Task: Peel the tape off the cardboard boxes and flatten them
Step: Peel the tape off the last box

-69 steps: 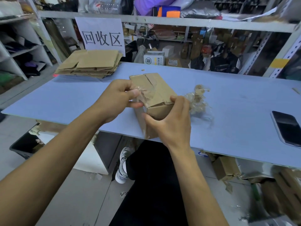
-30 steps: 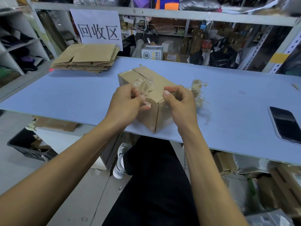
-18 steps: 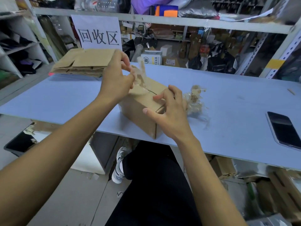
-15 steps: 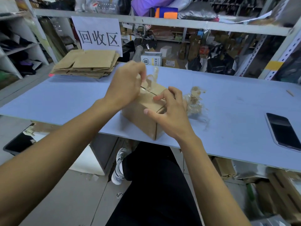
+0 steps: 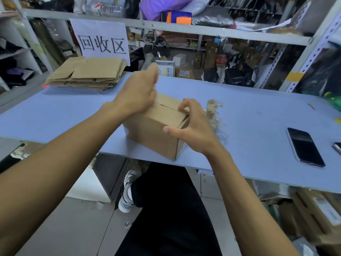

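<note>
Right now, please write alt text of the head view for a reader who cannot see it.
A person's left hand and right hand hold a closed cardboard box at the near edge of a blue table. Crumpled tape lies just right of the box, a phone farther right, and flattened boxes are stacked at far left.

box (image 5: 156, 130) brown | table (image 5: 249, 100) pale blue | phone (image 5: 304, 146) black

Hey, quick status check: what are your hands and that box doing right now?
Left hand on the cardboard box, grip blurred. Right hand open, fingers on box top. Flap seam showing, box not flattened. Tape wad beside it, nothing blocking.
</note>
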{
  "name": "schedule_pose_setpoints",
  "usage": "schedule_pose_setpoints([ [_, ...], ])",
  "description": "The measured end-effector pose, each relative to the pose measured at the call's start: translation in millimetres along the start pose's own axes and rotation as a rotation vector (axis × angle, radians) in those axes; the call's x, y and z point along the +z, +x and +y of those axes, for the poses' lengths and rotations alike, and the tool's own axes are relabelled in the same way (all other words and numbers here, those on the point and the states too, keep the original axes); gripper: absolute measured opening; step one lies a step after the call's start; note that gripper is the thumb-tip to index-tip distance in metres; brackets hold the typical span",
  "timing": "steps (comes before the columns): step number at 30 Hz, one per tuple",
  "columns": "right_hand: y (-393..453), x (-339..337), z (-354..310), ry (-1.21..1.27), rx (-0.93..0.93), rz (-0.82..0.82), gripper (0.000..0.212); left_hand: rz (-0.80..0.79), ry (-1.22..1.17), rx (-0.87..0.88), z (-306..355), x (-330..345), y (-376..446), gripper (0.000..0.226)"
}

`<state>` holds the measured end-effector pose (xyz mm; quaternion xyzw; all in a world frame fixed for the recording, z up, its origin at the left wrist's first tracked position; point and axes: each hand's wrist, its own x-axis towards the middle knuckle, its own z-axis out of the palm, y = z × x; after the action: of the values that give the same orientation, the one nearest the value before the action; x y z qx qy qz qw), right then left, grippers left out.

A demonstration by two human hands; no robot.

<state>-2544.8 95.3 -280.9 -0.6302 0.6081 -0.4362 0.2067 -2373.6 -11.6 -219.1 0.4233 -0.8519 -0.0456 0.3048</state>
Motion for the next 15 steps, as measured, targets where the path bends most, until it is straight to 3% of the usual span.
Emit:
schedule_pose_setpoints([
  [4,-2,-41,15,0.051,0.019,-0.173,0.067,0.009,0.060,-0.117,-39,-9,-10,0.009],
  [7,11,-53,6,-0.190,0.047,-0.287,0.067,-0.005,0.074,-0.197,-27,-3,-31,0.044],
  [9,22,-46,-13,-0.387,0.038,-0.286,0.069,-0.039,0.158,-0.280,-10,0,-36,0.056],
  [12,30,-16,-38,-0.622,-0.049,-0.300,0.082,-0.018,0.168,-0.322,-3,0,-33,0.049],
  [15,32,2,-38,-0.808,-0.167,-0.292,0.087,0.027,-0.027,-0.350,-17,-10,-31,0.020],
])
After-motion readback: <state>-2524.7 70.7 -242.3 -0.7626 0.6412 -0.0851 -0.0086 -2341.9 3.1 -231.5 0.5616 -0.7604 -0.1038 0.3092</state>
